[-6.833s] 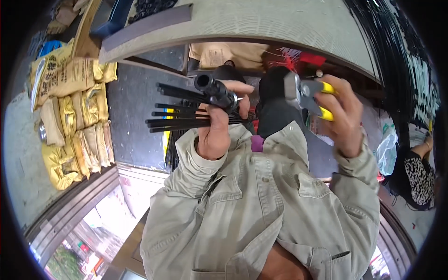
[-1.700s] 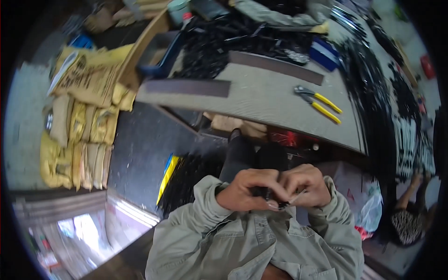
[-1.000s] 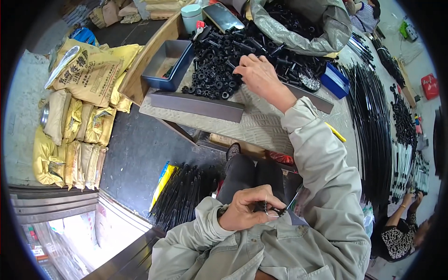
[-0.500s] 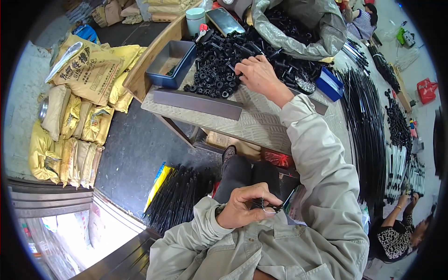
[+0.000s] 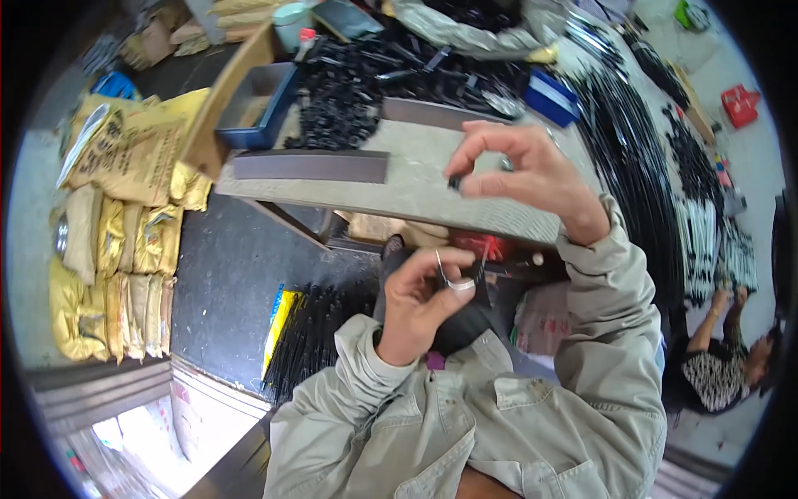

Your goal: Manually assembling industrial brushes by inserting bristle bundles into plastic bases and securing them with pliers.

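Observation:
My right hand (image 5: 532, 170) is raised over the near edge of the worktable (image 5: 424, 158). Its thumb and finger pinch a small black part (image 5: 455, 181), perhaps a ring or nut. Lower down, above my lap, my left hand (image 5: 420, 303) is curled, with a pale band round the thumb. A thin dark rod (image 5: 480, 270) shows at its fingertips, partly hidden and blurred. Beyond both hands, a heap of small black parts (image 5: 332, 116) covers the far side of the table.
Two grey bars (image 5: 307, 167) edge the heap, with a dark blue bin (image 5: 274, 125) at left and a blue box (image 5: 551, 98) at right. Long black rods (image 5: 636, 183) lie on the right. Sacks (image 5: 133, 158) are stacked on the left. Another person (image 5: 719, 366) sits at lower right.
My right hand has left the heap, coming back toward me with a small black part between its fingers. My left hand has risen slightly. The whole view has shifted.

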`<control>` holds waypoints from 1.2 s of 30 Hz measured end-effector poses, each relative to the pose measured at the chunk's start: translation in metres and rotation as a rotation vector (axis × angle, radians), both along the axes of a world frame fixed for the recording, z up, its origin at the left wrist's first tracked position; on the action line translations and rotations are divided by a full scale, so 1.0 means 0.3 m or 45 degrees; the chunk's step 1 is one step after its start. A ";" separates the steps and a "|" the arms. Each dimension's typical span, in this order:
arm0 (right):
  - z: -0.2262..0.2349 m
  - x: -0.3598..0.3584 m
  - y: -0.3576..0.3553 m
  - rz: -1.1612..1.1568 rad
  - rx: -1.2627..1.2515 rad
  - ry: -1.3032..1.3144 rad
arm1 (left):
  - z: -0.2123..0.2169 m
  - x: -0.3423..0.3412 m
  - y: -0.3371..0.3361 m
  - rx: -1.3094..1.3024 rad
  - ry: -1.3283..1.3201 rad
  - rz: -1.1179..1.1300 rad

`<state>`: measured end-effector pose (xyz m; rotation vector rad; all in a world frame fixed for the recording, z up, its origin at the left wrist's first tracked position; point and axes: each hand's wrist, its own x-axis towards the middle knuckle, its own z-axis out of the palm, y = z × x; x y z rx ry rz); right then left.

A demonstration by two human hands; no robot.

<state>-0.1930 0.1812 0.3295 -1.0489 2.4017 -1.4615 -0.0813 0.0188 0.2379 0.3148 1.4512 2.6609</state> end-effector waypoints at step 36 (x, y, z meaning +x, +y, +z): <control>-0.138 0.294 0.155 -0.375 -0.069 0.529 | 0.000 0.025 0.194 0.045 0.042 -0.010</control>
